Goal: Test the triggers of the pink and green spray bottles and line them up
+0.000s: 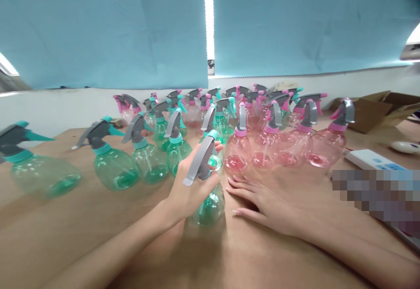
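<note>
My left hand [193,179] is wrapped round the neck of a green spray bottle [210,208] with a grey and teal trigger head, which stands close in front of me. Flat on the table beside it lies my right hand [259,197], fingers stretched out and holding nothing. Just beyond the right fingertips is a pink spray bottle [236,153]. Left of my left hand stand more green spray bottles, among them a near one [116,170] and another [149,162].
Several pink and green spray bottles crowd the back of the wooden table [75,245]. An open cardboard box [370,109], a white computer mouse [405,147] and a white and blue box [374,161] are on the right. Blue curtains [105,30] hang behind.
</note>
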Demonstrator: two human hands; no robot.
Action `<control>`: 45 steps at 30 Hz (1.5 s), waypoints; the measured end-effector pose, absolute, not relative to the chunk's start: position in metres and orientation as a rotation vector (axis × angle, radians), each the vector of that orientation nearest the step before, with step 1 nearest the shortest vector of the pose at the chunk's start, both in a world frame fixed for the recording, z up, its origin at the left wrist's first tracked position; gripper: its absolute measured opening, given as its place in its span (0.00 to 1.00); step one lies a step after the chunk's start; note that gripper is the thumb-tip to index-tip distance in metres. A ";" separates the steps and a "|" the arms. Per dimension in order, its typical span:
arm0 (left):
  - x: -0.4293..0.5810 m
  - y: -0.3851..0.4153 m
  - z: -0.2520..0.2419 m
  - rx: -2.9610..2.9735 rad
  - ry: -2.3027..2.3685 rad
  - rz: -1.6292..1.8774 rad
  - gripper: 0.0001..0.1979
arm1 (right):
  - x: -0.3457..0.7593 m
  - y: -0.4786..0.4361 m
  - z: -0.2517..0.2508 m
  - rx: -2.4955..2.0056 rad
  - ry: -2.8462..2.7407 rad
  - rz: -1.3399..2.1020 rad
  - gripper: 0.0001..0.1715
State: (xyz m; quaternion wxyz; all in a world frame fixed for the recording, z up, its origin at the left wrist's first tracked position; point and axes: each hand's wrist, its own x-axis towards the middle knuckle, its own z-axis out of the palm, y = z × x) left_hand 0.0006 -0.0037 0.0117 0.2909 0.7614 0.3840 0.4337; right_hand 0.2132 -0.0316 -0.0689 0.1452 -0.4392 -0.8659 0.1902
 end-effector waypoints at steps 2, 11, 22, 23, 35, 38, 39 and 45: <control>0.001 -0.004 0.012 2.030 1.024 1.158 0.23 | 0.213 -0.032 -0.069 -1.267 -2.497 0.545 0.38; 0.001 -0.004 0.011 2.026 1.026 1.151 0.23 | 0.213 -0.032 -0.068 -1.265 -2.496 0.545 0.38; 0.001 -0.006 0.013 2.020 1.027 1.165 0.22 | 0.212 -0.033 -0.068 -1.267 -2.481 0.542 0.36; 0.002 -0.007 0.014 2.016 1.027 1.162 0.22 | 0.213 -0.033 -0.068 -1.265 -2.481 0.540 0.36; 0.000 -0.008 0.021 2.027 0.972 1.128 0.12 | 0.212 -0.033 -0.063 -1.290 -2.502 0.537 0.36; -0.001 -0.008 0.021 2.031 0.963 1.136 0.10 | 0.211 -0.033 -0.064 -1.284 -2.514 0.542 0.36; -0.001 -0.008 0.021 2.029 0.958 1.143 0.09 | 0.212 -0.033 -0.064 -1.280 -2.511 0.546 0.36; -0.001 -0.009 0.023 2.041 1.006 1.124 0.07 | 0.212 -0.033 -0.068 -1.254 -2.468 0.550 0.35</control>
